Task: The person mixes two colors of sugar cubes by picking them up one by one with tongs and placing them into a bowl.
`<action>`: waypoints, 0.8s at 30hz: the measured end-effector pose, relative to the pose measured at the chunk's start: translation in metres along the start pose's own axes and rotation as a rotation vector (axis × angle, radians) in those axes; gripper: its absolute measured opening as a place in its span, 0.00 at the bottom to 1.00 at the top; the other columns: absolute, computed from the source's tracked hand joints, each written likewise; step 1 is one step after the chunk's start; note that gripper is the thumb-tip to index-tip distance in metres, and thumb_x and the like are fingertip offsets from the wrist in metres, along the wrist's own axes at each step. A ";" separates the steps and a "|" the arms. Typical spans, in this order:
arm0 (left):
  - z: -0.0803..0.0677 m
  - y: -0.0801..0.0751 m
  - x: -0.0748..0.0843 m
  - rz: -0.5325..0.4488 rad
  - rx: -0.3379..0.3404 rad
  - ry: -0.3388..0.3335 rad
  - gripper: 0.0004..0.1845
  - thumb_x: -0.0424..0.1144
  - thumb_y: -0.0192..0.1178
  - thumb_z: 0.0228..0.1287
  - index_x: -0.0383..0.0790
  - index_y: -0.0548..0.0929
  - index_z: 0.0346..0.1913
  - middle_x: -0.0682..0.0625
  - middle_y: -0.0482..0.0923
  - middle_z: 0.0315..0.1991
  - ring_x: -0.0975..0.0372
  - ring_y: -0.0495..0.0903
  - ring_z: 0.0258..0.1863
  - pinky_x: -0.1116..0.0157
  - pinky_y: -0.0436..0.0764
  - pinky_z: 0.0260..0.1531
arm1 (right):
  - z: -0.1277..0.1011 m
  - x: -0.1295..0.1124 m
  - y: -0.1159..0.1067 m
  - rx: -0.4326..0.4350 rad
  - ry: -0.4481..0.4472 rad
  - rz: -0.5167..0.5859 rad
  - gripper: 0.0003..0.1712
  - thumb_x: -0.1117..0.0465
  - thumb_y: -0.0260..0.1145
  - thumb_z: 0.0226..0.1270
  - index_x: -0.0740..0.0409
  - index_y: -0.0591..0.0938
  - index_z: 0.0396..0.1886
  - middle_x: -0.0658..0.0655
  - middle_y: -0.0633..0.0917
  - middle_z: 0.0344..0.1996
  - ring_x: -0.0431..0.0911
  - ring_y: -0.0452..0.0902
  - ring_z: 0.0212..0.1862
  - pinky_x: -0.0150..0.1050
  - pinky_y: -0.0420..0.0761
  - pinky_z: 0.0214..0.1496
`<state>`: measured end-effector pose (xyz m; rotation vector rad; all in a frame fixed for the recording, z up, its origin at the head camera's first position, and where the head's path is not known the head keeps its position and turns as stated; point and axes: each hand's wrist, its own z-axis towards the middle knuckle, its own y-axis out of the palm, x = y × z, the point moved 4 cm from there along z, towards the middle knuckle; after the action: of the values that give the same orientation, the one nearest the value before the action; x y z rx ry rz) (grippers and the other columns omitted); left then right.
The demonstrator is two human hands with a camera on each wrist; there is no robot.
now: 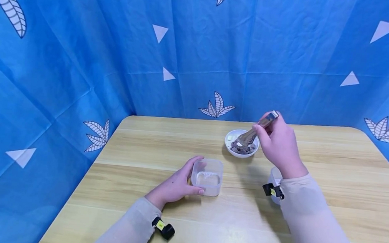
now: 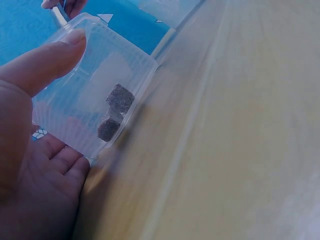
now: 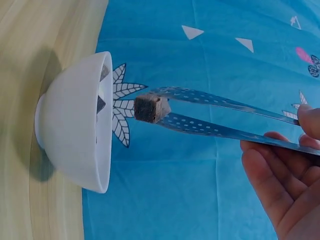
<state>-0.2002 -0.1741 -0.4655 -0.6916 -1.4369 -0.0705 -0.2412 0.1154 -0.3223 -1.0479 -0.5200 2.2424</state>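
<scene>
My left hand (image 1: 178, 184) holds a clear square plastic box (image 1: 206, 191) on the table, its thumb and fingers at the sides. Dark brown cubes (image 2: 120, 96) show through that box's wall in the left wrist view; from the head camera I cannot make them out. My right hand (image 1: 281, 144) grips metal tongs (image 3: 200, 96) with perforated tips. Between the tips a brown cube (image 3: 147, 108) is pinched, just outside the mouth of a white bowl (image 3: 70, 120). Brown and whitish pieces (image 1: 241, 149) lie in the bowl.
A second clear plastic box (image 1: 275, 176) stands at the right, partly hidden beneath the right wrist. The wooden table (image 1: 135, 162) meets a blue patterned cloth (image 1: 194, 40) at its back and left.
</scene>
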 end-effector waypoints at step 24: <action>0.001 0.001 -0.002 -0.026 -0.009 0.019 0.57 0.40 0.77 0.55 0.58 0.50 0.81 0.54 0.61 0.75 0.58 0.64 0.72 0.52 0.57 0.73 | -0.001 -0.008 -0.004 -0.036 0.004 -0.019 0.13 0.56 0.64 0.75 0.59 0.74 0.48 0.55 0.82 0.31 0.47 0.73 0.28 0.39 0.73 0.27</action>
<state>-0.2010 -0.1742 -0.4680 -0.6786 -1.4279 -0.1034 -0.2348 0.1130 -0.3164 -1.0603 -0.5679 2.2217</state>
